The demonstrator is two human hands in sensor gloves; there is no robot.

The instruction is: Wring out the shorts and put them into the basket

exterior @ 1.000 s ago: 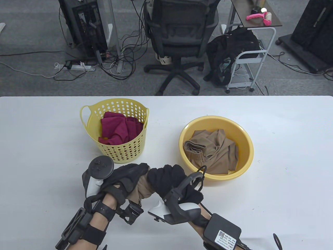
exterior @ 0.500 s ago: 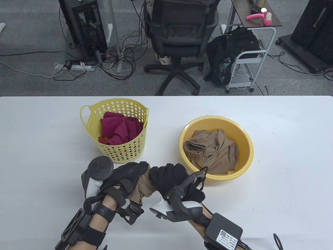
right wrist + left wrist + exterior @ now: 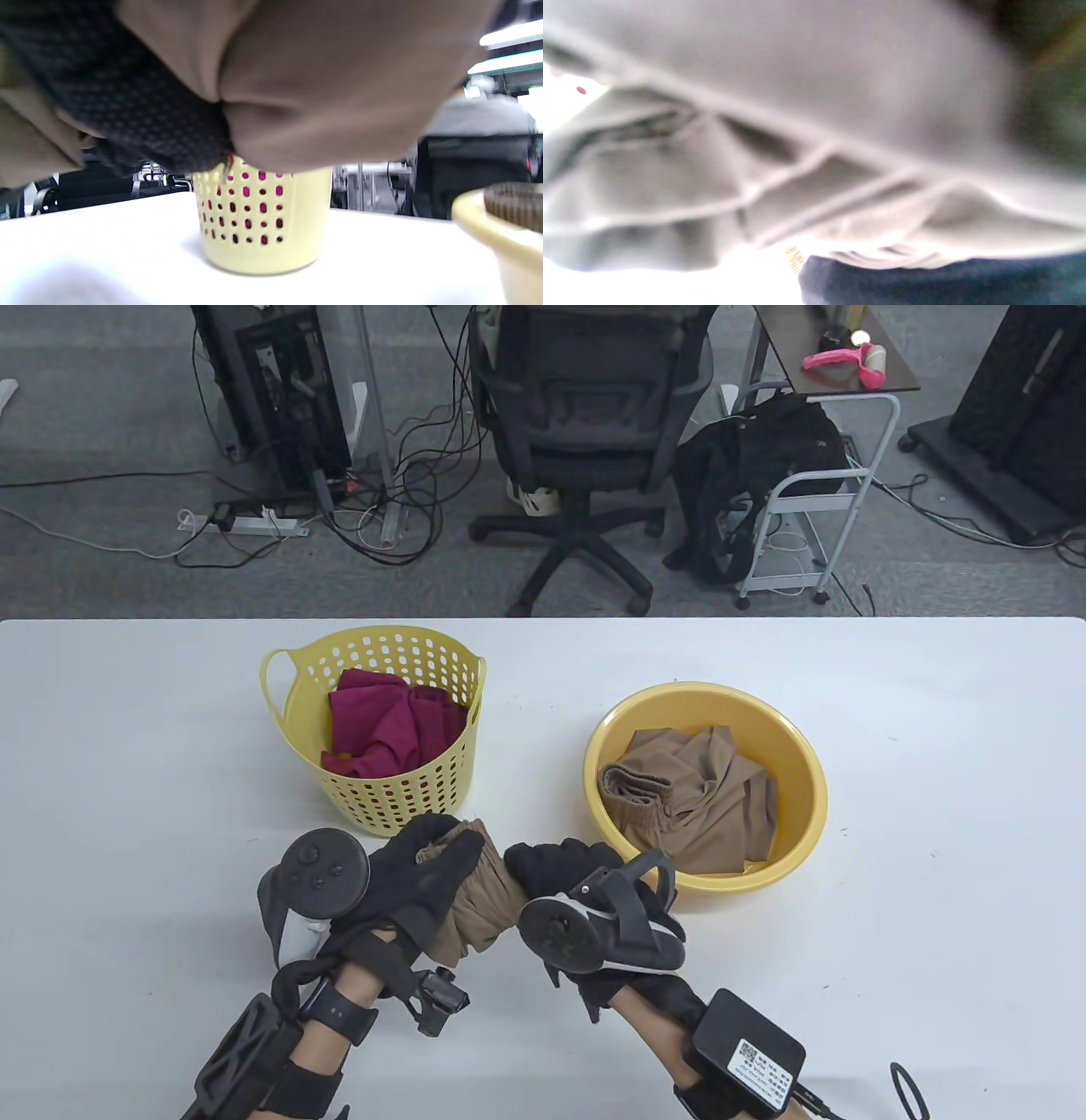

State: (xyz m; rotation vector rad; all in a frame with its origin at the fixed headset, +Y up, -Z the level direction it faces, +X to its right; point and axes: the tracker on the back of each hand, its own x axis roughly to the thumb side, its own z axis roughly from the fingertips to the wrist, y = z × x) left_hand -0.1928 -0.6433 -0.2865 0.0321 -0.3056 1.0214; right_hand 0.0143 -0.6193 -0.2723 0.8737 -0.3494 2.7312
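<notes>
Both hands are gripping one pair of tan shorts [image 3: 477,891], bunched into a short thick roll in front of the person, above the white table [image 3: 127,780]. The left hand [image 3: 407,882] is curling around the left end of the roll and the right hand [image 3: 577,891] around the right end, so the long axis of the roll is running from left to right between the two fists. The fists are sitting close together, with only a short piece of cloth showing between them. I judge that the wringing is going on now, each hand turning against the other.

The basket [image 3: 386,802] is standing just beyond the hands and a little to the left, so the left hand is the nearer one. The coming move, I think, is a short lift forward and over its rim.

The shorts are looking soft and matte, with deep folds; in the right wrist view the cloth [image 3: 322,76] is bulging out past the dark knitted glove. The basket is pale yellow plastic with rows of small holes and a loop handle, and a dark red cloth [image 3: 382,725] is lying inside. To the right, a round, smooth yellow bowl [image 3: 797,831] is holding another tan garment [image 3: 696,806] with a ribbed waistband. The left wrist view is too blurred to read.
</notes>
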